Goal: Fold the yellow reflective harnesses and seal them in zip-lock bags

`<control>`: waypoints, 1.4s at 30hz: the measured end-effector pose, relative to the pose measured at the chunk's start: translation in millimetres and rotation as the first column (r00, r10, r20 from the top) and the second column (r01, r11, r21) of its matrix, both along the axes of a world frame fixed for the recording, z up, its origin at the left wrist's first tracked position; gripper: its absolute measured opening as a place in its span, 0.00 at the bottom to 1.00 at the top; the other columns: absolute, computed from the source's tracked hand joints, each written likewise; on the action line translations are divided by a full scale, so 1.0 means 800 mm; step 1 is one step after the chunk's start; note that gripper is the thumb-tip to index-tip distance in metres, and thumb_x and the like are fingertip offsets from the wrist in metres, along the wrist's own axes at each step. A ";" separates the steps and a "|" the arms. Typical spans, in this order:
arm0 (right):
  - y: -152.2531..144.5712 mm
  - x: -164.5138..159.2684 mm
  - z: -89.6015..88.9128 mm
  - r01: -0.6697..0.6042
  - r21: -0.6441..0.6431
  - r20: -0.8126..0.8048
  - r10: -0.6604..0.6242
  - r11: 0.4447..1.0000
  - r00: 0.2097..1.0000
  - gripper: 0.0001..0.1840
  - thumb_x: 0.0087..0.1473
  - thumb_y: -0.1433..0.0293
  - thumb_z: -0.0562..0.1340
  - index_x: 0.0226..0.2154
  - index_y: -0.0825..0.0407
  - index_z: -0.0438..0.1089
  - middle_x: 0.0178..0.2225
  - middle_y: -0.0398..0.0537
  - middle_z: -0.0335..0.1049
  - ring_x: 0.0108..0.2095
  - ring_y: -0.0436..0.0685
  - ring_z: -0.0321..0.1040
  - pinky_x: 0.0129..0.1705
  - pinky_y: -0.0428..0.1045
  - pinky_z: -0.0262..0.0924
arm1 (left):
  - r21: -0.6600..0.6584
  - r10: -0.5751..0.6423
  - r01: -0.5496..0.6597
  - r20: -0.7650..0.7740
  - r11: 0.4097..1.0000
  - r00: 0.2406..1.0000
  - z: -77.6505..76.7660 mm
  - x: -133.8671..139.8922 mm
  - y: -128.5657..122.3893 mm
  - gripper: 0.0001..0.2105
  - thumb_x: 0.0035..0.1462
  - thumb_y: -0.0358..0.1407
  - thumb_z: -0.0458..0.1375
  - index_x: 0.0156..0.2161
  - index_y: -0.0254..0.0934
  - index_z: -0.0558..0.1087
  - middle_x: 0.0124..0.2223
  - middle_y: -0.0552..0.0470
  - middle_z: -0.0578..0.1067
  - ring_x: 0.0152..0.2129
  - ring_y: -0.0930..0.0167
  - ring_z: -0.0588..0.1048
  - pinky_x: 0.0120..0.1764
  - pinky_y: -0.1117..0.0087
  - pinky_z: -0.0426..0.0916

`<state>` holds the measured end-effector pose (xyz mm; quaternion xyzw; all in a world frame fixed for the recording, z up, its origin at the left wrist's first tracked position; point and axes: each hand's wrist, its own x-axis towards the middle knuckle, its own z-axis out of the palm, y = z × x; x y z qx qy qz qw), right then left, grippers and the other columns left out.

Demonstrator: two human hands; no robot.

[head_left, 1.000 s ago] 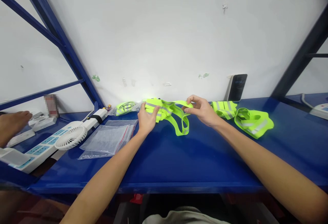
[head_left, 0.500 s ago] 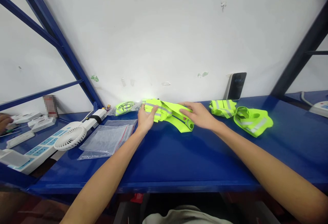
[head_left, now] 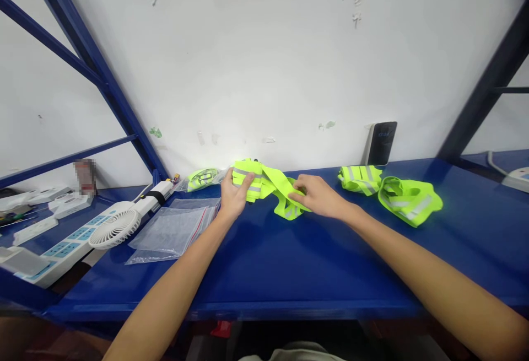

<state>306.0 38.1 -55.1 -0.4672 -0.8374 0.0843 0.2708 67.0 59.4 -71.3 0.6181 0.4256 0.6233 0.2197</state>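
Between both hands [head_left: 233, 195] [head_left: 316, 197], the neon vest [head_left: 268, 184].

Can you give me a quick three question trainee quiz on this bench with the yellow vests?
1. True or false: both hands grip the same reflective vest.
2. What lies just left of the left hand: A) clear zip bags, B) a hammer, C) a cup?
3. How many other vests lie to the right of the right hand?

Key: 1 true. 2 A. 3 two, a folded vest and a crumpled vest.
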 end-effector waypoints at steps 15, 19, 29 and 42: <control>-0.020 0.019 0.041 -0.477 -0.240 -0.573 0.273 0.846 0.773 0.26 0.65 0.57 0.52 0.63 0.42 0.55 0.63 0.51 0.59 0.62 0.62 0.57 0.60 0.59 0.56 | 0.120 -0.108 0.167 -0.390 0.979 0.914 0.050 0.002 -0.040 0.24 0.50 0.46 0.65 0.50 0.36 0.70 0.44 0.47 0.78 0.40 0.64 0.76 0.46 0.67 0.69; -0.015 0.016 0.037 -0.465 -0.326 -0.528 0.249 0.823 0.812 0.29 0.60 0.58 0.59 0.62 0.46 0.58 0.56 0.54 0.66 0.55 0.62 0.65 0.54 0.57 0.62 | 0.079 -0.201 0.252 -0.396 0.965 0.896 0.052 0.001 -0.040 0.24 0.50 0.44 0.66 0.50 0.35 0.71 0.43 0.47 0.78 0.40 0.65 0.77 0.45 0.67 0.70; -0.015 -0.009 0.010 -0.429 -0.178 -0.422 0.325 0.886 0.846 0.15 0.51 0.71 0.64 0.44 0.52 0.73 0.36 0.46 0.74 0.34 0.57 0.68 0.37 0.52 0.64 | 0.008 -0.293 0.398 -0.663 0.917 0.689 0.080 0.007 -0.051 0.24 0.50 0.45 0.66 0.51 0.36 0.72 0.47 0.48 0.78 0.42 0.65 0.76 0.46 0.69 0.68; -0.010 -0.020 -0.012 -0.667 -0.374 -0.868 0.010 0.644 0.496 0.33 0.46 0.72 0.69 0.54 0.44 0.62 0.44 0.46 0.72 0.39 0.57 0.72 0.39 0.52 0.68 | 0.202 0.030 0.326 -0.885 0.923 0.464 0.069 0.017 -0.019 0.23 0.58 0.48 0.59 0.56 0.41 0.70 0.45 0.47 0.79 0.39 0.63 0.77 0.40 0.66 0.66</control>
